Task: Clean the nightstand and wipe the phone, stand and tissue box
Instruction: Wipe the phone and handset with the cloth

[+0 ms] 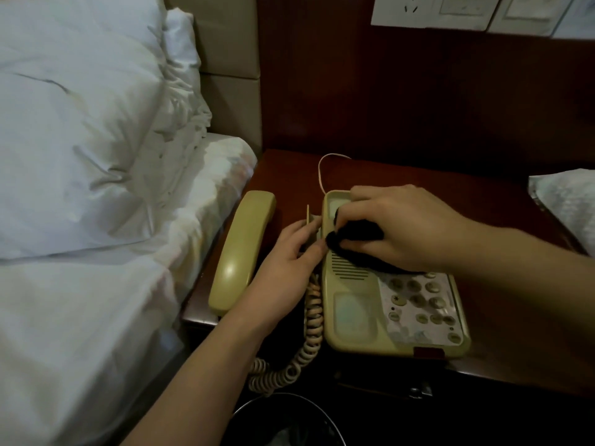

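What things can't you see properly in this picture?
- Head view: the top of the phone base cradle is hidden by the right hand and its dark cloth.
- Keypad numbers: too blurred to read.
- The small stand piece by the left hand: partly covered by its fingers.
- White thing at the right: cut off by the picture edge.
- Bin at the bottom: cut off and dark.

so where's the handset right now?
In the head view the handset lies off its cradle on the nightstand, left of the phone base, along the edge nearest the bed, beside the left hand.
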Action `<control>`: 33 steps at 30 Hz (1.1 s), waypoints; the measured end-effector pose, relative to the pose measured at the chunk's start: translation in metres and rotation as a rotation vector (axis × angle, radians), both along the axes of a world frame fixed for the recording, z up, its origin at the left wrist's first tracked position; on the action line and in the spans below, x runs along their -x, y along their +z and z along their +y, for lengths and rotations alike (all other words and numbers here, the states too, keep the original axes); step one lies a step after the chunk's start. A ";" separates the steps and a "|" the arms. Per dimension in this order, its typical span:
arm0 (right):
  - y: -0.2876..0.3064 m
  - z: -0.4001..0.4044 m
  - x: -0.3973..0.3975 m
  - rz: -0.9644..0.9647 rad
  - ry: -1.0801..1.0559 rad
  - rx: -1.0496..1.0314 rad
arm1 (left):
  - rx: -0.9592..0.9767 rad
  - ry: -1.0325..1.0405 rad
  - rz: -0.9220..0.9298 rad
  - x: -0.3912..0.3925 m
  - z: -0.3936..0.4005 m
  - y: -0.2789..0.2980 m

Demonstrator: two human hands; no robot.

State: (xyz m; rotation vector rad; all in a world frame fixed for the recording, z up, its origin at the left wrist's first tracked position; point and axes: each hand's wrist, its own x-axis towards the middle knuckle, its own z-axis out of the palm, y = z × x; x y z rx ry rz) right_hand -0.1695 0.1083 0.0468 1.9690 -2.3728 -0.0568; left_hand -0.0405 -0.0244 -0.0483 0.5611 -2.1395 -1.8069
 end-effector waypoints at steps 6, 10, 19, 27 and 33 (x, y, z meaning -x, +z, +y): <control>0.006 0.012 -0.013 0.098 0.044 -0.081 | 0.043 -0.003 -0.002 -0.002 0.005 0.003; 0.000 0.007 -0.021 0.024 0.043 -0.031 | 0.088 -0.015 -0.011 -0.003 0.006 0.004; 0.002 0.011 -0.027 0.015 0.056 -0.041 | 0.114 -0.025 -0.030 -0.004 0.010 0.005; -0.006 0.025 -0.032 0.083 -0.107 0.073 | 0.138 -0.019 -0.051 -0.005 0.012 0.010; -0.004 0.071 -0.029 -0.053 -0.444 0.410 | 0.175 -0.010 -0.085 -0.035 0.024 0.009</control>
